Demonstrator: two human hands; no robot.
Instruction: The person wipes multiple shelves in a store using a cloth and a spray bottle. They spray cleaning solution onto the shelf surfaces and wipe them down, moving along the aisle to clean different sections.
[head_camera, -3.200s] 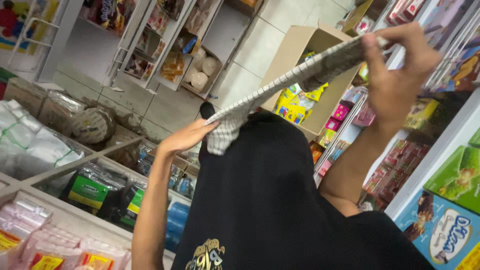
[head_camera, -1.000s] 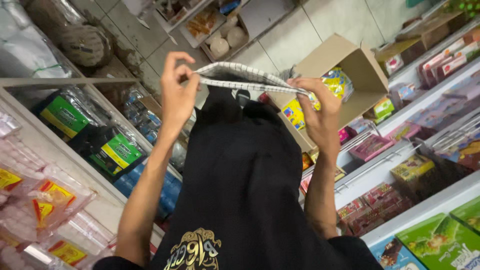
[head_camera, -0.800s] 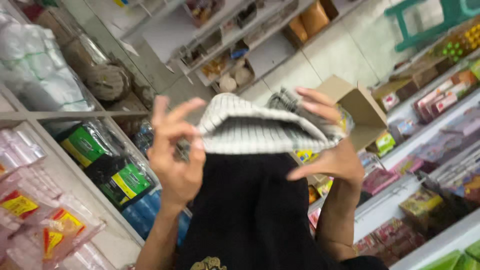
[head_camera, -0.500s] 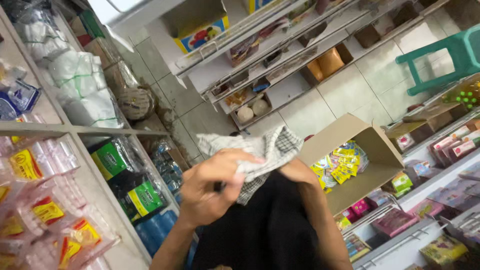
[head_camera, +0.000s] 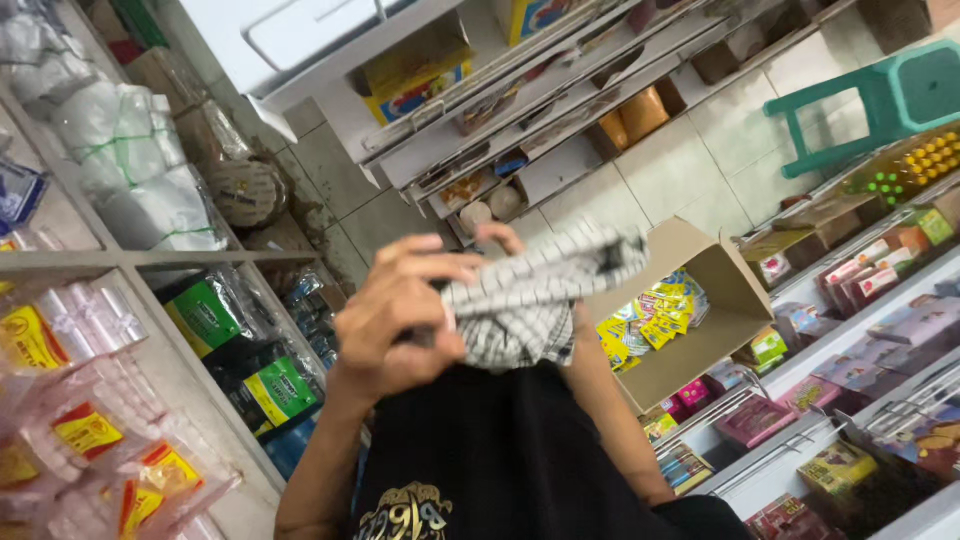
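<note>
Both grips were at the checked cloth (head_camera: 535, 300): the left hand (head_camera: 395, 320) had its fingers curled tight over the cloth's near edge, while the right hand (head_camera: 500, 238) sat mostly hidden behind it, so its grip could not be told. Bunched, the cloth sat above the black shirt (head_camera: 500, 450). At three o'clock lay an open cardboard box (head_camera: 700, 300) of yellow packets; at nine o'clock, shelves (head_camera: 130, 262) of bagged goods.
</note>
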